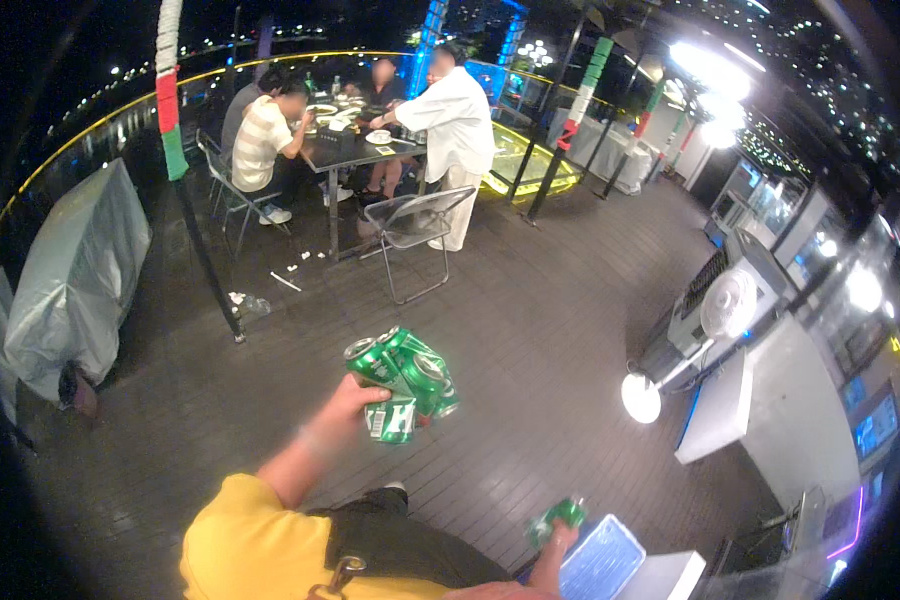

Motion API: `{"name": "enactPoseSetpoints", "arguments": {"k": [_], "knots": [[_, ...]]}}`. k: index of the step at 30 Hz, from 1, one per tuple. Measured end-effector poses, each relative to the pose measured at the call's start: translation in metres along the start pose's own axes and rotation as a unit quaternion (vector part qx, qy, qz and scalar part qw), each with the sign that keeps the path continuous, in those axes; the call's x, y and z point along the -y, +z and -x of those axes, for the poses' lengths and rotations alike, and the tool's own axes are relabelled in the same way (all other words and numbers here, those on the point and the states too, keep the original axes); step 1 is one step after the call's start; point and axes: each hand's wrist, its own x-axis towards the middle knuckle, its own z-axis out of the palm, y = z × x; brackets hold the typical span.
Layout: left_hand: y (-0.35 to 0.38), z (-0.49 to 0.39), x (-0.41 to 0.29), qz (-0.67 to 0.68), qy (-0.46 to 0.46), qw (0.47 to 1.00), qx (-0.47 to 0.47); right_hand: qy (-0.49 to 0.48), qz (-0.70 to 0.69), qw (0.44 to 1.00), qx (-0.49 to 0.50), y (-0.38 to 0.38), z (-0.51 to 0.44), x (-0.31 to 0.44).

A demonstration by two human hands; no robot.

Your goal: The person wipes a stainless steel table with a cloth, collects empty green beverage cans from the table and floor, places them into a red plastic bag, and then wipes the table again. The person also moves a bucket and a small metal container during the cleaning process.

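In front of me, over the dark plank floor (pixel 495 337), my left hand (pixel 354 397) grips a bunch of green metal drink cans (pixel 427 379). At least one of them looks dented. Lower down on my right, my right hand (pixel 562 534) holds another green can (pixel 546 521), slightly blurred. Just beside that hand is a pale blue-white plastic tray or bin (pixel 604 559), partly cut off by the lower edge. Whether the right-hand can touches the bin I cannot tell.
Several people surround a dark table (pixel 360 154) with dishes. A folding chair (pixel 420 229) stands on its near side. Litter (pixel 251 302) lies by a wrapped pole (pixel 195 240). To the left is a covered object (pixel 82 285); to the right, a pedestal fan (pixel 727 304) and white counter (pixel 802 405).
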Motion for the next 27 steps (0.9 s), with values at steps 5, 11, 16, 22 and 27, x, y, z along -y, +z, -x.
{"name": "enactPoseSetpoints", "arguments": {"k": [5, 11, 16, 22, 27], "knots": [[-0.009, -0.166, 0.030, -0.044, 0.011, 0.999, -0.023, -0.064, -0.118, 0.990, 0.041, 0.125, -0.196, 0.094], [0.056, -0.385, 0.063, 0.025, -0.001, 0.997, 0.070, 0.088, 0.226, 0.970, -0.003, 0.127, -0.266, 0.093], [0.100, -0.562, 0.110, -0.022, -0.057, 0.996, 0.061, 0.148, 0.203, 0.967, 0.030, 0.186, -0.352, 0.102], [0.144, -0.748, 0.177, -0.022, -0.052, 0.997, 0.043, 0.110, 0.175, 0.975, 0.077, 0.298, -0.552, 0.163], [0.200, -0.894, 0.168, -0.040, -0.019, 0.999, 0.023, 0.057, 0.131, 0.985, 0.099, 0.374, -0.753, 0.239]]}}
